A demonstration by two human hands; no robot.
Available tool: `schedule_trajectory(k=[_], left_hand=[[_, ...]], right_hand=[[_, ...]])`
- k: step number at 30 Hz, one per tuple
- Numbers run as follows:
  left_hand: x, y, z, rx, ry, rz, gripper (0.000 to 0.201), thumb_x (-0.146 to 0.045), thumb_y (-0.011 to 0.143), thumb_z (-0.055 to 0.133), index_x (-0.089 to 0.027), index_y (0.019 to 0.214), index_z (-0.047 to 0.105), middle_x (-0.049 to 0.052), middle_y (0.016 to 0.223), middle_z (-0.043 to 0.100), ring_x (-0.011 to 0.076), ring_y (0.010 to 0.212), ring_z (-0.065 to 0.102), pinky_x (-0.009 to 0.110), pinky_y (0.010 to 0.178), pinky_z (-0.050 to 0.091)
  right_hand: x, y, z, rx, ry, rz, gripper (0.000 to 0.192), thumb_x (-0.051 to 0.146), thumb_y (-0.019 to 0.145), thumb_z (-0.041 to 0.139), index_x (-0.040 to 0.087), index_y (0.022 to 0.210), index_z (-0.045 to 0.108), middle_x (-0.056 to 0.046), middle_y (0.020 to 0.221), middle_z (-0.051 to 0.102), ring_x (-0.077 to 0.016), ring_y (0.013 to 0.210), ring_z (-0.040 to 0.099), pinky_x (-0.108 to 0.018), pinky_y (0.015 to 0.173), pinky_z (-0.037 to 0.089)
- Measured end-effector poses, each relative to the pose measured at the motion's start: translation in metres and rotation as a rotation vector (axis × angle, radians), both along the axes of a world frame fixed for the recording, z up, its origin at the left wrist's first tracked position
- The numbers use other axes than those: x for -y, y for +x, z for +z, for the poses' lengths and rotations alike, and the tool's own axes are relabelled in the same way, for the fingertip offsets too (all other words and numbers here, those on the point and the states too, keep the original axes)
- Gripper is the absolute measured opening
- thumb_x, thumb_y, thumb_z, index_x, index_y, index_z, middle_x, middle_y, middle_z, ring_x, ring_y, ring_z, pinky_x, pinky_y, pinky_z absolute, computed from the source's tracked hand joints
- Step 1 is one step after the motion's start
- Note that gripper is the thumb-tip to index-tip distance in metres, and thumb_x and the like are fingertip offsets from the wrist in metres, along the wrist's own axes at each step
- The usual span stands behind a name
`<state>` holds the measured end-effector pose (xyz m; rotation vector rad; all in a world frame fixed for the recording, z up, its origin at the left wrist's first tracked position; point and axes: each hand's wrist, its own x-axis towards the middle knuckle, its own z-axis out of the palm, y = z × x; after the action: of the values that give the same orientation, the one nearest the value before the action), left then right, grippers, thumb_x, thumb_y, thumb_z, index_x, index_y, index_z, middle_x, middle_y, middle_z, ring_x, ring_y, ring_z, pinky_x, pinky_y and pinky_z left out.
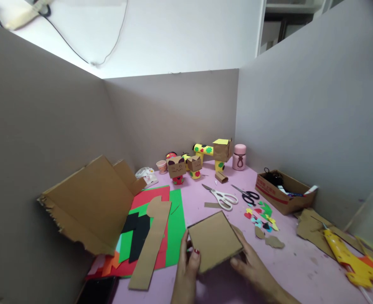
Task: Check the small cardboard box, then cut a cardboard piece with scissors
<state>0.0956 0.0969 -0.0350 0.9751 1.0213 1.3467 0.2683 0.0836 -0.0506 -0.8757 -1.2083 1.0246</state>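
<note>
A square cardboard piece [216, 238] with darker edges is held tilted above the near part of the purple table [237, 287]. My left hand [188, 264] grips its left side, the thumb with a red nail resting at the lower left edge. On the opposite side, my right hand [250, 261] is closed around the right edge, its thumb near the lower right corner. What lies under the square, and most of the fingers behind it, is hidden. Just beyond it lie white-handled scissors [222, 198] and a thin cardboard strip [213, 205].
Coloured paper sheets [175, 228] and a long cardboard strip [151, 249] lie left, beside a large cardboard flap [91, 202]. Black scissors [248, 196], paper cutouts [262, 215], an open box [273, 194] and a yellow glue gun [347, 253] are right. Cardboard animal figures [177, 169] stand behind.
</note>
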Motion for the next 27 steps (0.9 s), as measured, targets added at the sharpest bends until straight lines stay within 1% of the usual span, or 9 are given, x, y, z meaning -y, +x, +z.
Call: schedule_trajectory(k=[3,5,7,11,15,19,21,24,27], left_hand=[[0.005,0.001,0.008,-0.083,0.052,0.006,0.091,-0.063,0.067,0.064,-0.015,0.137,0.033,0.018,0.129,0.049,0.028,0.108,0.057,0.035,0.089,0.048],[0.009,0.002,0.011,-0.166,0.094,0.01,0.089,-0.061,0.068,0.064,-0.017,0.137,0.031,0.019,0.134,0.044,0.0283,0.112,0.053,0.036,0.089,0.048],[0.01,0.003,0.009,-0.232,0.168,0.011,0.087,-0.058,0.068,0.066,-0.019,0.137,0.032,0.018,0.137,0.042,0.0299,0.119,0.048,0.037,0.091,0.047],[0.007,0.003,-0.004,-0.328,0.323,0.022,0.086,-0.053,0.067,0.068,-0.022,0.139,0.03,0.017,0.144,0.037,0.0323,0.128,0.041,0.039,0.096,0.043],[0.003,0.001,-0.016,-0.461,0.397,0.052,0.083,-0.043,0.069,0.064,-0.026,0.14,0.024,0.012,0.149,0.029,0.0315,0.136,0.03,0.044,0.108,0.032],[0.0,0.001,-0.022,-0.381,0.394,0.025,0.083,-0.035,0.07,0.062,-0.026,0.141,0.021,0.012,0.152,0.022,0.0313,0.137,0.03,0.045,0.11,0.033],[-0.003,0.0,-0.027,-0.388,0.405,0.03,0.082,-0.032,0.071,0.062,-0.026,0.142,0.021,0.011,0.154,0.021,0.0311,0.139,0.027,0.044,0.112,0.031],[-0.01,-0.003,-0.041,-0.48,0.422,0.036,0.082,-0.023,0.071,0.06,-0.023,0.144,0.022,0.01,0.154,0.026,0.0292,0.142,0.022,0.044,0.116,0.022],[-0.017,-0.007,-0.058,-0.538,0.415,0.01,0.082,-0.013,0.071,0.053,-0.02,0.146,0.021,0.011,0.154,0.029,0.0272,0.141,0.025,0.046,0.116,0.019]], right_hand=[[0.003,-0.005,0.005,-0.08,-0.017,-0.029,0.068,0.058,0.069,0.071,0.029,0.128,0.056,-0.007,0.14,0.05,-0.0324,0.132,0.037,-0.042,0.108,0.03],[0.004,-0.005,0.009,-0.115,-0.038,-0.022,0.062,0.054,0.073,0.07,0.03,0.128,0.056,-0.006,0.138,0.052,-0.0311,0.129,0.041,-0.041,0.106,0.034],[0.003,-0.003,0.011,-0.153,-0.081,-0.017,0.056,0.049,0.076,0.069,0.032,0.128,0.055,-0.004,0.138,0.053,-0.029,0.128,0.044,-0.039,0.104,0.036],[0.0,0.005,0.009,-0.137,-0.161,0.032,0.051,0.043,0.079,0.069,0.035,0.127,0.055,-0.001,0.138,0.054,-0.0252,0.13,0.043,-0.036,0.106,0.036],[-0.003,0.007,0.001,-0.074,-0.14,0.034,0.062,0.047,0.077,0.069,0.028,0.133,0.05,-0.006,0.141,0.051,-0.0262,0.133,0.039,-0.039,0.109,0.033],[-0.005,0.002,-0.007,-0.084,-0.158,-0.063,0.072,0.051,0.071,0.072,0.024,0.134,0.05,-0.011,0.139,0.052,-0.0315,0.134,0.037,-0.045,0.11,0.031],[-0.007,0.002,-0.012,-0.084,-0.142,-0.065,0.071,0.051,0.071,0.072,0.024,0.134,0.05,-0.011,0.138,0.054,-0.0325,0.133,0.037,-0.046,0.109,0.032],[-0.012,0.003,-0.02,-0.04,-0.112,-0.065,0.065,0.048,0.075,0.07,0.025,0.133,0.051,-0.011,0.138,0.053,-0.0314,0.132,0.04,-0.045,0.108,0.033],[-0.017,0.007,-0.027,0.062,-0.102,-0.045,0.059,0.042,0.079,0.068,0.024,0.132,0.05,-0.013,0.141,0.05,-0.0287,0.131,0.041,-0.043,0.11,0.031]])
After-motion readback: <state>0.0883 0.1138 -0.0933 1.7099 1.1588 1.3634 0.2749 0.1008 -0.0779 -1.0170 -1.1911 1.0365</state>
